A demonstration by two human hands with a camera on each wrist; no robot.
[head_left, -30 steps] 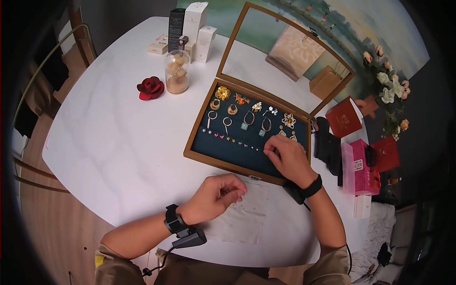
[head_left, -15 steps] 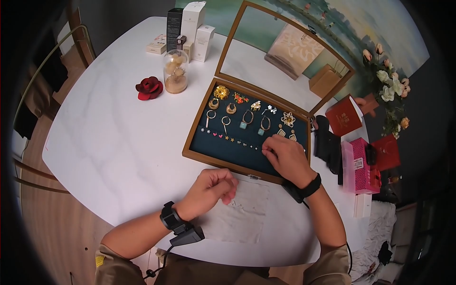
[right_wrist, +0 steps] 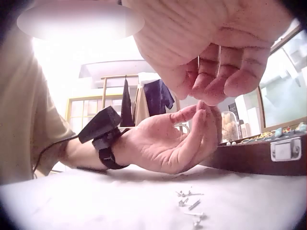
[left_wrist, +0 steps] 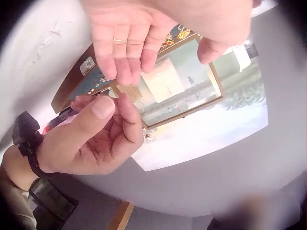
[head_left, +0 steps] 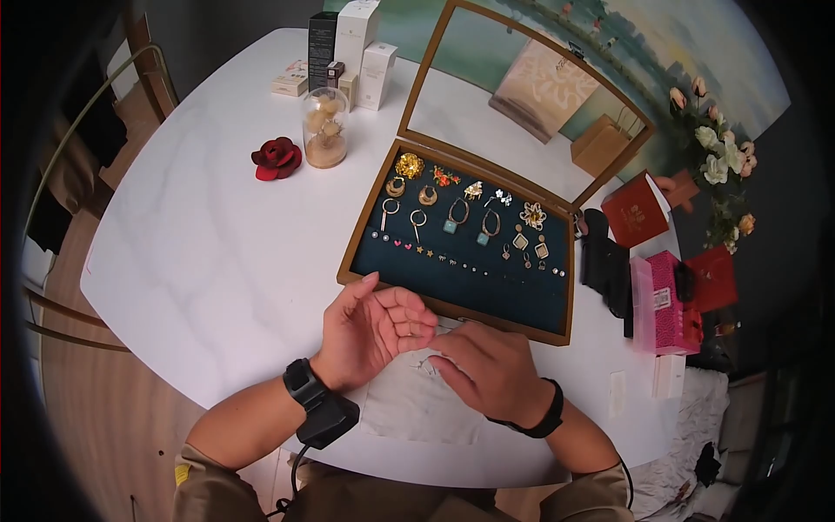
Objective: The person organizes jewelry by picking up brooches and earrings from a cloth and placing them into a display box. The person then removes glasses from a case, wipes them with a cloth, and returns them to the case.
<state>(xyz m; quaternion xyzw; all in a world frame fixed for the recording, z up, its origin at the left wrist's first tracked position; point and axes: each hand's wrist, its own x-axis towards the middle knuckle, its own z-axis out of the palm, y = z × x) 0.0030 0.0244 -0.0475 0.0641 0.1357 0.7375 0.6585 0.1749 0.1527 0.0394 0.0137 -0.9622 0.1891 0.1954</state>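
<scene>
My left hand [head_left: 370, 335] is turned palm up in front of a wooden jewelry box [head_left: 344, 265], fingers extended. A small silvery piece [left_wrist: 119, 40] lies across one of its fingers in the left wrist view. My right hand [head_left: 496, 374] meets the left fingertips, its fingers loosely bent and the thumb apart from the index finger; nothing shows between them. Under both hands lies a pale cloth [head_left: 409, 413] with several small silver pins [right_wrist: 194, 205] on it. Inside the box, brooches, hoop earrings [head_left: 459, 210] and stud earrings [head_left: 420, 250] stand in rows on a dark green lining.
The box's glass lid [head_left: 402, 130] stands raised. A red flower [head_left: 277, 158], a glass dome [head_left: 325, 130] and cosmetic boxes [head_left: 357, 39] are at the back left. At the right are a red box [head_left: 633, 213], a pink case [head_left: 661, 296] and artificial flowers [head_left: 718, 165].
My right hand has left the box's lining and come down to my left fingertips, uncovering small earrings at the right. My left hand has turned palm up and its fingers have opened out.
</scene>
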